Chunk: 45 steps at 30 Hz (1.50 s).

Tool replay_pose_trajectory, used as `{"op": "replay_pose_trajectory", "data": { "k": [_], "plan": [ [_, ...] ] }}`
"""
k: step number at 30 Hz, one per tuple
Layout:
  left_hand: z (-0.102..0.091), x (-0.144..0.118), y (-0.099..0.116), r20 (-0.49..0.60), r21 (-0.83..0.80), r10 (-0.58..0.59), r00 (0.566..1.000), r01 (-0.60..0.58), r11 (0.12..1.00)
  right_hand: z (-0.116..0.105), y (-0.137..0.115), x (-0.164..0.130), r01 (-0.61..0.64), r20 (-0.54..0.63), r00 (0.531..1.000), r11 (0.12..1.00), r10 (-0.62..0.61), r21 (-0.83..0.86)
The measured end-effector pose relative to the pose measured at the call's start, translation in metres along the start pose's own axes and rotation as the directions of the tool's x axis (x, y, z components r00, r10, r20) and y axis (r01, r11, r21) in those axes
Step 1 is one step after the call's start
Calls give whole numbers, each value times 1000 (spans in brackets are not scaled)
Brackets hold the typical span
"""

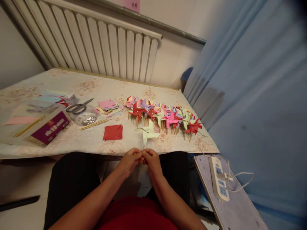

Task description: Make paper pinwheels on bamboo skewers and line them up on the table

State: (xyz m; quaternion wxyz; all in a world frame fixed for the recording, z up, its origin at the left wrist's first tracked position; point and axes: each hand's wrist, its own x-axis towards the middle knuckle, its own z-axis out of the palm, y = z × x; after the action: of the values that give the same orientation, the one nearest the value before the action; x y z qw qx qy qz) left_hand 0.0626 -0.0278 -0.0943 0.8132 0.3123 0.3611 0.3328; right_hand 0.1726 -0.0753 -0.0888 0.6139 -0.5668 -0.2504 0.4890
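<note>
A pale green paper pinwheel on a thin wooden stick stands up from my hands, just past the table's front edge. My left hand pinches the stick from the left side. My right hand pinches it from the right, its fingers touching those of the left. Most of the stick is hidden by the fingers. Just left of the pinwheel lies a stack of red paper squares. Behind it, many finished pinwheels in red, pink, green and purple are crowded together on their sticks.
On the floral-covered table are loose sticks, a dish of metal pins, scissors, coloured paper squares and a purple-labelled box. A power strip with white cords rests on a side board; a blue curtain hangs right.
</note>
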Motion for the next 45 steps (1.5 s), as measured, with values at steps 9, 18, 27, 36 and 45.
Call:
{"op": "replay_pose_trajectory", "data": {
  "k": [9,18,27,36,45],
  "plan": [
    [4,1,-1,-21,53,-53,998,54,997,-6,5,5,-32,-11,999,998,33,51],
    [-8,4,16,-86,178,-3,996,19,984,-12,8,10,-14,-45,999,997,11,-78],
    [-22,18,13,-149,453,95,984,-17,891,-23,13,20,31,-58,998,990,-40,-139],
    [-38,60,26,98,975,393,914,-167,144,-67,-3,51,146,-177,951,870,-255,-471],
    [-46,104,24,437,822,348,829,-210,-530,-117,-16,77,205,-171,866,645,-470,-736]
  ]
}}
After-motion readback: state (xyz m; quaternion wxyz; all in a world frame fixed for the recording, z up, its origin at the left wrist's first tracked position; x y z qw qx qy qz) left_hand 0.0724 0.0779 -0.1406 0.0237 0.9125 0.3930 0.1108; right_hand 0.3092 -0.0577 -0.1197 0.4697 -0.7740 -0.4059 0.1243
